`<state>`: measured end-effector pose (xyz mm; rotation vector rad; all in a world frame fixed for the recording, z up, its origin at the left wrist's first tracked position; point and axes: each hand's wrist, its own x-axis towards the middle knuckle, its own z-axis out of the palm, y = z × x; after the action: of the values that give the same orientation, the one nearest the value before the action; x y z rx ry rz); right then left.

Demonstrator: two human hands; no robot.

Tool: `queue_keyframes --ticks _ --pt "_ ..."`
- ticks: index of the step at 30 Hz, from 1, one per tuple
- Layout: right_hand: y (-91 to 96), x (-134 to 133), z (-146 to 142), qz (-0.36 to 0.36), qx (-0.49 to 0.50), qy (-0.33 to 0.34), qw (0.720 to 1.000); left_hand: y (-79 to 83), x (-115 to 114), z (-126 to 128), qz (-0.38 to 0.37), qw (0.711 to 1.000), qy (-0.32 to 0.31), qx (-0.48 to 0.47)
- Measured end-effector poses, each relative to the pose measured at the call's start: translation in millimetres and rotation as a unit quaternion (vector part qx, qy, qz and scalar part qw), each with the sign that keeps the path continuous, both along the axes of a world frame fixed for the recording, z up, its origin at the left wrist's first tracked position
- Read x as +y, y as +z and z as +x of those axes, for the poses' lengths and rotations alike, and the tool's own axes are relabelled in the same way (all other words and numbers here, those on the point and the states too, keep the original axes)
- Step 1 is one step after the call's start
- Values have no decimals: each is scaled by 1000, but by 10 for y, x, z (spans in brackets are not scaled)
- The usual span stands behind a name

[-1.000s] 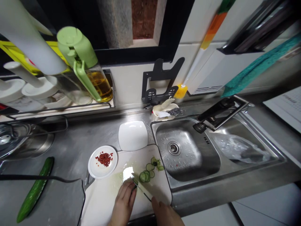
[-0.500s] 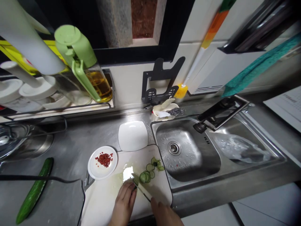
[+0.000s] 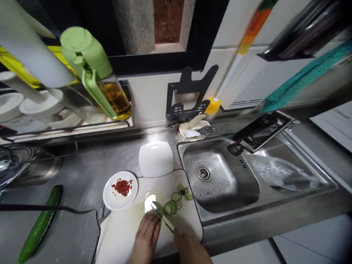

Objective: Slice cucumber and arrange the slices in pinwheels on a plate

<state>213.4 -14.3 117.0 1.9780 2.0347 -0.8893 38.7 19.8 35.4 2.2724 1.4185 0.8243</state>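
My right hand [image 3: 189, 245] is closed round the handle of a kitchen knife [image 3: 162, 217], its blade pointing up and left across the white cutting board [image 3: 126, 234]. Against the blade, my left hand [image 3: 147, 234] has its fingers curled over a cucumber piece; only a dark green bit shows by the fingertips, the rest is hidden. Just right of the blade lie several overlapping cucumber slices [image 3: 170, 208]. More thin slices and trimmings [image 3: 184, 191] reach toward the board's right edge.
A round plate of small red pieces [image 3: 123, 187] overlaps the board's left corner. Behind the board sits a white square plate [image 3: 156, 159]. A whole cucumber [image 3: 41, 223] lies at far left. The sink [image 3: 220, 176] with its black faucet [image 3: 249, 135] borders the board's right.
The knife tip has shifted slightly left and up, and my right hand has moved a little left with it. My left hand stays nearly where it was.
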Motion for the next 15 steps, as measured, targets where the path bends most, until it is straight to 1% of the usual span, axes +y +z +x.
queue_keyframes --ticks 4,9,13,15 --pt "-30 72 -30 -36 -8 13 999 14 13 4 8 1000 0 -4" --pt "-146 121 -97 7 -14 26 1000 14 15 5 8 1000 -1 -4" --pt "-227 166 -161 -1 -45 61 997 16 14 5 2 1000 -4 -4" --pt "-253 182 -183 -1 -53 67 996 7 10 3 4 1000 -5 -4"
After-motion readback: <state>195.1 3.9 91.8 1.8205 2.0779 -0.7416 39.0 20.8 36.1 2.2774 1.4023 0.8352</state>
